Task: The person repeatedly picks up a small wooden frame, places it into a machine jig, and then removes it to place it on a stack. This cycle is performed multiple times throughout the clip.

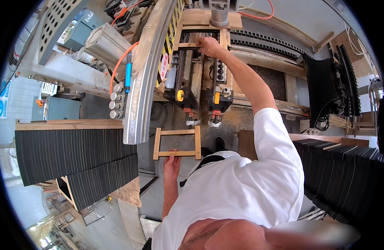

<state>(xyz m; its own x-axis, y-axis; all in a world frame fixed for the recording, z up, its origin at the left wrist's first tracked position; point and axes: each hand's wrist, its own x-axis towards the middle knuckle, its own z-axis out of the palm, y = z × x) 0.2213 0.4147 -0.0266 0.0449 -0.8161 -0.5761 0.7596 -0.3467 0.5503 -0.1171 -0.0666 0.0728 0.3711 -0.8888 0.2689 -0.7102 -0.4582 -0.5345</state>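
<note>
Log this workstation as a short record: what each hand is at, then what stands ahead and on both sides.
Left hand: holds a rectangular pale-wood frame by its near rail
Right hand: at a pale wooden crossbar; grip unclear
Ahead: round yellow knob; silver metal cylinder
Left side: long silver metal beam; slim bright-blue cylinder; stacked flat black panels
Right side: second stack of black panels
Clothing: white short-sleeved shirt

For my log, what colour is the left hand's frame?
The frame is light brown, best seen in the head view.
</note>
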